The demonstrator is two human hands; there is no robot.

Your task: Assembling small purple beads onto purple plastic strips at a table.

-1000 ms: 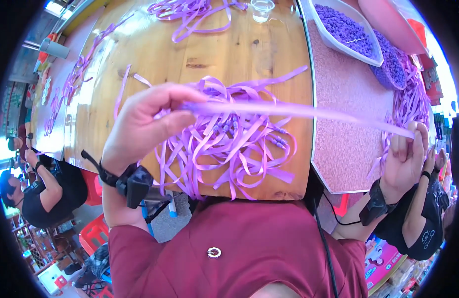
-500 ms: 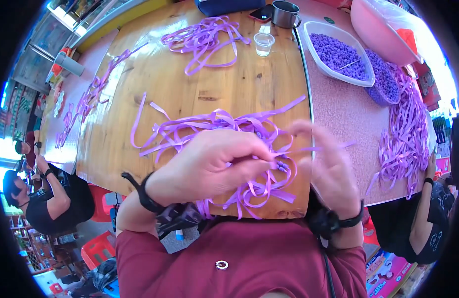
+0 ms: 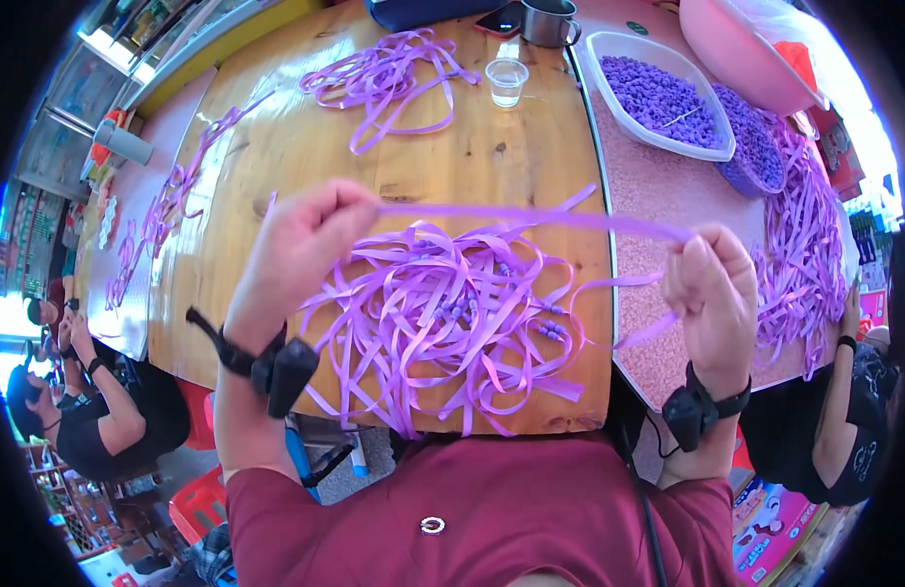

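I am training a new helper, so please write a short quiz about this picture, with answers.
1. What is stretched between the left hand and the right hand?
2. True or false: the clear cup stands on the wooden table.
3. What colour are the small pieces in the white tub? (a) green (b) orange (c) purple

Key: 1. a purple ribbon; 2. true; 3. c

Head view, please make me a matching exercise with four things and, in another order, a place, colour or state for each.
1. Left hand
2. White tub
3. Metal mug
4. Large basin

A. Pink
B. Beside the dark phone
C. Gripping a stretched ribbon
D. Containing purple beads

Pairs: 1-C, 2-D, 3-B, 4-A
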